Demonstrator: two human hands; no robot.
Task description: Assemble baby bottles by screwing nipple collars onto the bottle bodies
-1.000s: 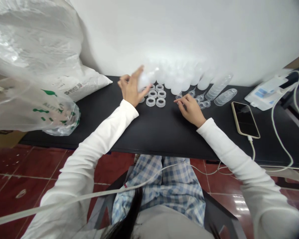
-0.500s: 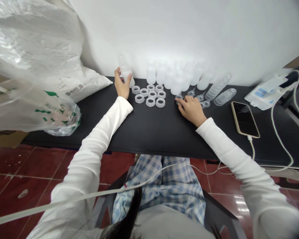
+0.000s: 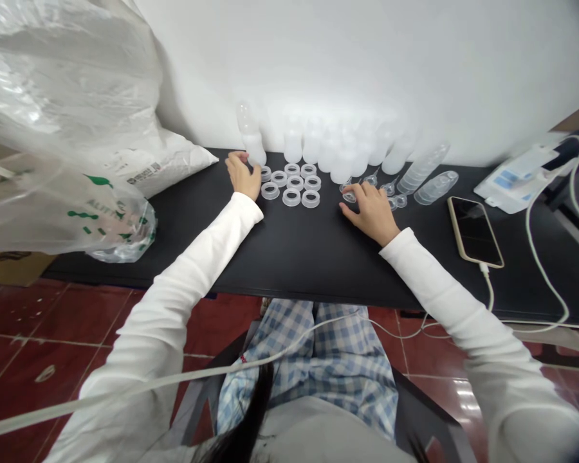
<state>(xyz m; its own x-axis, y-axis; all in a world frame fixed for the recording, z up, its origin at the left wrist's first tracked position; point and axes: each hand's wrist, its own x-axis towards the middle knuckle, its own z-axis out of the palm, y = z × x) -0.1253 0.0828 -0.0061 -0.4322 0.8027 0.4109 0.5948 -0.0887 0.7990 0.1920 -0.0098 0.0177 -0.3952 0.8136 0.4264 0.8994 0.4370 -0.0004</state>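
Observation:
My left hand (image 3: 244, 176) is at the foot of a frosted white bottle (image 3: 254, 149) that stands upright under a tall clear cap (image 3: 244, 117). Its fingers are curved and apart, and its thumb is close to the nearest of several translucent screw rings (image 3: 294, 182); whether it touches that ring I cannot tell. Over the clear silicone bottle nipples (image 3: 370, 180) rests my right hand (image 3: 370, 209), thumb and forefinger spread, with one nipple (image 3: 350, 195) at its fingertips. The hand partly hides the other nipples.
Several frosted bottles (image 3: 340, 157) stand against the wall. To their right lean stacked clear caps (image 3: 424, 168). A phone (image 3: 475, 231) lies plugged into a white cable. A white box (image 3: 516, 180) is at the far right, and plastic bags (image 3: 110, 212) crowd the left.
My left hand has let go of the capped bottle and moved down and right toward the rings. My right thumb and forefinger have spread apart above the nipples.

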